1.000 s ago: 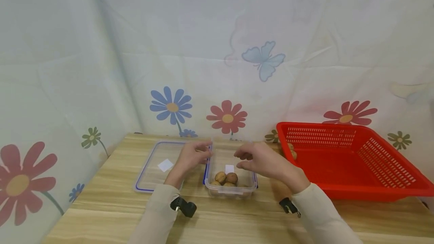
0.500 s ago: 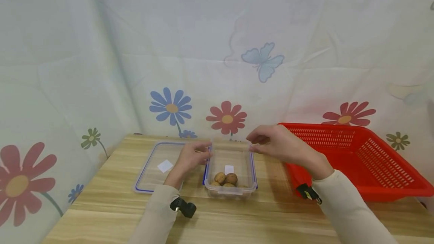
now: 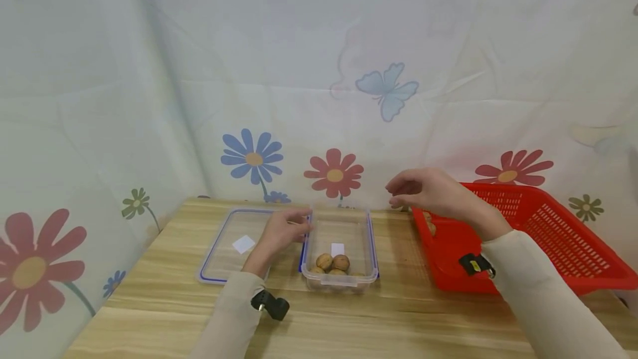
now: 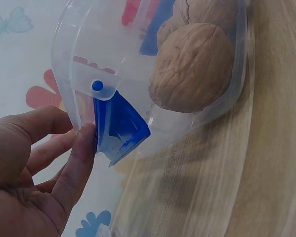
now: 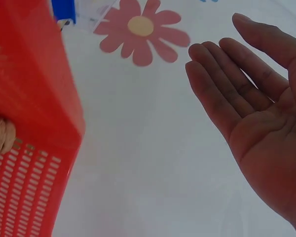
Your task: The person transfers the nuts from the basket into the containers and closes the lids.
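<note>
A clear plastic food container (image 3: 340,280) with blue side latches stands mid-table and holds several walnuts (image 3: 341,262) at its near end. My left hand (image 3: 283,230) pinches the container's left edge beside a blue latch (image 4: 119,129), with fingertips at the rim in the left wrist view. A walnut (image 4: 193,69) shows large through the clear wall there. My right hand (image 3: 435,195) is raised at the red basket's left side, fingers relaxed and palm bare. In the right wrist view that hand (image 5: 256,94) holds nothing.
A clear lid (image 3: 219,256) with a blue seal and a white label lies left of the container. On the right stands the red plastic basket (image 3: 588,278), with walnuts (image 3: 429,225) by its left wall. A flowered curtain (image 3: 299,98) hangs behind the table.
My right hand has moved from above the container rightward and up to the red basket's left side. My left hand has stayed at the container's edge.
</note>
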A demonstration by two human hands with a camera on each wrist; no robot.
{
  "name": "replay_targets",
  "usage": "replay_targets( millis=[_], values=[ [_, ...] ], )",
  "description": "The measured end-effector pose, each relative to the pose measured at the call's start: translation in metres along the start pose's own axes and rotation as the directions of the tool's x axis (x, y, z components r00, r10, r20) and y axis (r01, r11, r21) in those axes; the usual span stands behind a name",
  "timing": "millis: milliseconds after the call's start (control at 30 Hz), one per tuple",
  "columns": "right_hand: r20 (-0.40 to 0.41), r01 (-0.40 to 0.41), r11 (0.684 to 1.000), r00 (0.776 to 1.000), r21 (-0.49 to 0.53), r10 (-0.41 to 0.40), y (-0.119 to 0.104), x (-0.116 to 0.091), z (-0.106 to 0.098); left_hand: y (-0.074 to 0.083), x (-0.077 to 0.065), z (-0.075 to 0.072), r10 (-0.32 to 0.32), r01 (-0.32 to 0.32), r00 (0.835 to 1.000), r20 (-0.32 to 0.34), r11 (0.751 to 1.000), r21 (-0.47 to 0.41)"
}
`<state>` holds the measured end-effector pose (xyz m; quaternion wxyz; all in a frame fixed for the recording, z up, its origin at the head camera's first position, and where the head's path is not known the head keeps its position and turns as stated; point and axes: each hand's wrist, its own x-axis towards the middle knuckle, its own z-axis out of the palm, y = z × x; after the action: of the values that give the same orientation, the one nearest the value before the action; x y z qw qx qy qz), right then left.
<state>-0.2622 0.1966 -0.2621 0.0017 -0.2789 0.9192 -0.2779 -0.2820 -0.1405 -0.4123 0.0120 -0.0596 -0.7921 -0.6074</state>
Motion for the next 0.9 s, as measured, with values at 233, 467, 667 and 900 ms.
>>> replay_targets(
  millis=[233, 467, 667, 900],
  values=[
    [0.002, -0.043, 0.999, 0.999, -0.012, 0.043, 0.028, 0.000, -0.015, 0.000, 0.000, 0.000, -0.003, 0.003, 1.000, 0.000, 1.000, 0.012],
    [0.002, -0.089, 0.996, 0.996, -0.021, 0.089, 0.062, -0.004, -0.020, 0.000, 0.000, 0.000, -0.001, 0.001, 1.000, 0.001, 1.000, 0.020],
    [0.017, -0.144, 0.990, 0.989, -0.004, 0.144, 0.084, -0.007, -0.023, 0.000, 0.000, 0.000, -0.004, 0.004, 1.000, -0.003, 1.000, 0.015],
    [0.087, -0.198, 0.979, 0.977, 0.049, 0.193, 0.103, -0.007, -0.021, 0.000, 0.001, 0.001, -0.011, 0.011, 1.000, -0.006, 1.000, 0.006]
  ],
)
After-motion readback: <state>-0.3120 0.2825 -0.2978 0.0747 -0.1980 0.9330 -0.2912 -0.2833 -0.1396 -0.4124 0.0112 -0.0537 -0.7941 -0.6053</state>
